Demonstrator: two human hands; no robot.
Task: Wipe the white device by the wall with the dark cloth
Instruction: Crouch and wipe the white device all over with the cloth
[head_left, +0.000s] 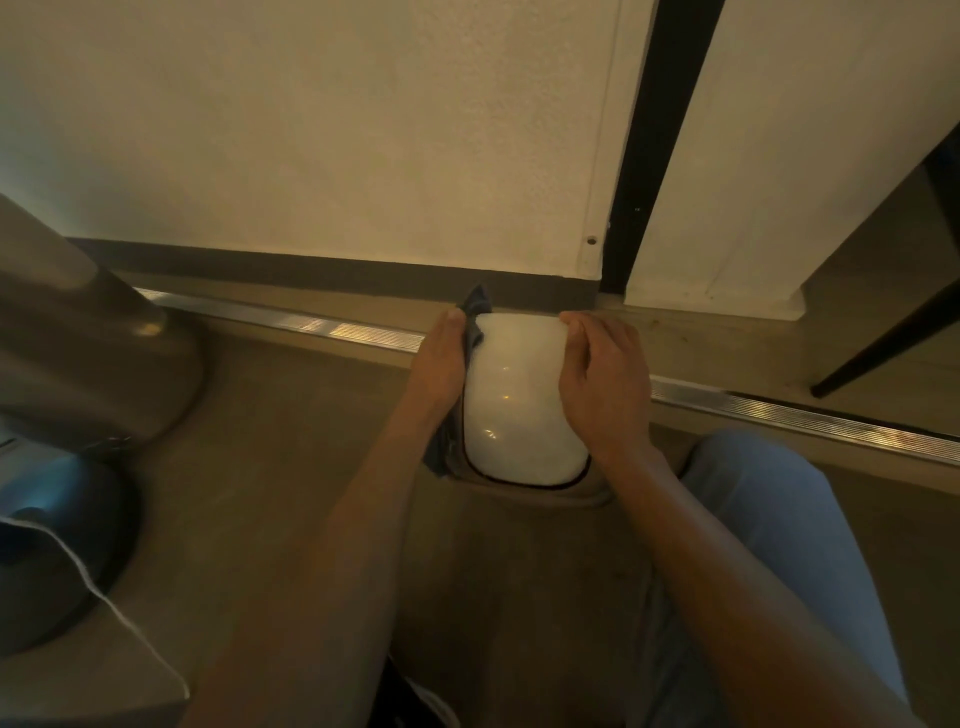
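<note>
A glossy white rounded device (519, 400) stands on the floor close to the wall, with a thin dark rim along its near edge. My left hand (439, 364) presses a dark blue cloth (475, 317) against the device's left side; the cloth pokes out past the fingertips and hangs below the wrist. My right hand (602, 379) grips the device's right side, fingers curled over its far top corner. The device's far side is hidden.
A dark baseboard (311, 270) and a metal floor rail (311, 325) run along the wall. A large grey rounded object (93, 353) and a round dark base (62, 545) stand at the left. A black furniture leg (883, 348) slants at the right. My knee (769, 499) is at lower right.
</note>
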